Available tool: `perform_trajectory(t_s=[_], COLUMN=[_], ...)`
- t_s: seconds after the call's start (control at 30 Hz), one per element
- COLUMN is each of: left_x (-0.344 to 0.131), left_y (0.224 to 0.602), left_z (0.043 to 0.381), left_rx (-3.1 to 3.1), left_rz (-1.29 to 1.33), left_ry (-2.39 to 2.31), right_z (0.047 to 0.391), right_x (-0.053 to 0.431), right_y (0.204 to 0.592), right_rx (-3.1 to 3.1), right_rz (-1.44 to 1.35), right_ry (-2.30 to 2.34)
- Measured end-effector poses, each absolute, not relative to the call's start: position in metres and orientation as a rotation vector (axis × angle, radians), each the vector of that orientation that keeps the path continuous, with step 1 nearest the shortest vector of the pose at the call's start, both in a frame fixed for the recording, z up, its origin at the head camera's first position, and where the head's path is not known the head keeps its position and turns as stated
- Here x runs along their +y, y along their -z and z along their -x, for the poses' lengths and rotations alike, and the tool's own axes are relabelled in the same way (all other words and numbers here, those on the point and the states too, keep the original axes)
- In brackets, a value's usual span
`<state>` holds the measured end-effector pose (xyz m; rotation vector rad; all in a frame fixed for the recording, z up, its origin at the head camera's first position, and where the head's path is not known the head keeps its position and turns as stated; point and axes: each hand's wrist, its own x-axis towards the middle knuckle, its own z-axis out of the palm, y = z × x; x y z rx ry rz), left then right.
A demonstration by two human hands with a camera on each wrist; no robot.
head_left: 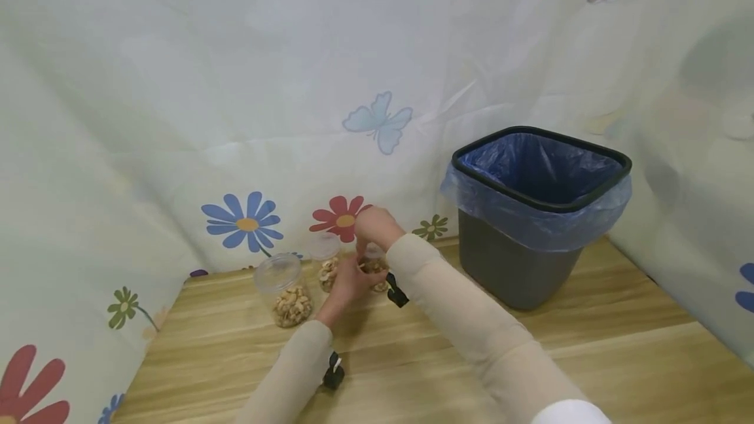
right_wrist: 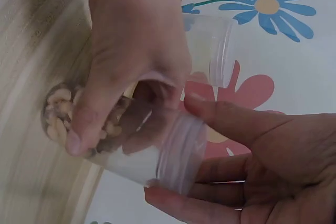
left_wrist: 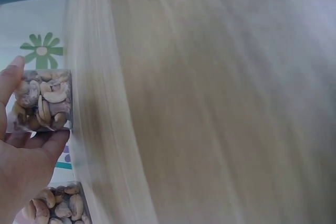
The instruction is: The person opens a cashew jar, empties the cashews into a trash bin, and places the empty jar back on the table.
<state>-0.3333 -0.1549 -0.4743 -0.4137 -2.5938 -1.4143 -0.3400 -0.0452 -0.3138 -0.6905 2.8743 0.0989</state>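
Observation:
A clear plastic jar of cashews (head_left: 374,268) stands on the table close to the back cloth. My left hand (head_left: 351,278) grips its body from the side, thumb and fingers around it. In the left wrist view, curved nuts show through the jar (left_wrist: 46,100) beside my left hand (left_wrist: 26,169). Over the jar's top, my right hand (head_left: 378,225) reaches down. The right wrist view shows its thumb and fingers around the clear lid (right_wrist: 181,150), with my right hand (right_wrist: 294,156) at the jar's top end. Nuts fill only the jar's lower part.
Left of my hands stand a middle jar (head_left: 327,273) and a larger jar of nuts (head_left: 291,303). A grey bin (head_left: 512,260) with a blue liner stands to the right on the wooden table (head_left: 412,371). Flower-printed cloth (head_left: 265,84) hangs behind.

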Motion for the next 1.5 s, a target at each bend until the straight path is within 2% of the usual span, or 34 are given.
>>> perform_trajectory(t_s=[0.47, 0.77, 1.07, 1.5], left_x=[-0.152, -0.153, -0.155, -0.151], left_y=[0.475, 0.471, 0.469, 0.469], left_z=[0.337, 0.339, 0.339, 0.344], left_rx=[-2.633, -2.651, -2.679, -2.704], left_rz=[0.340, 0.324, 0.332, 0.286], left_ry=[1.430, 1.511, 1.519, 1.511], right_z=[0.343, 0.356, 0.371, 0.378], right_x=[-0.049, -0.038, -0.023, -0.011], right_y=[0.318, 0.314, 0.317, 0.323], right_rx=[2.879, 2.779, 2.614, 2.568], right_rz=[0.682, 0.816, 1.145, 1.160], right_ry=[-0.166, -0.116, -0.146, -0.025])
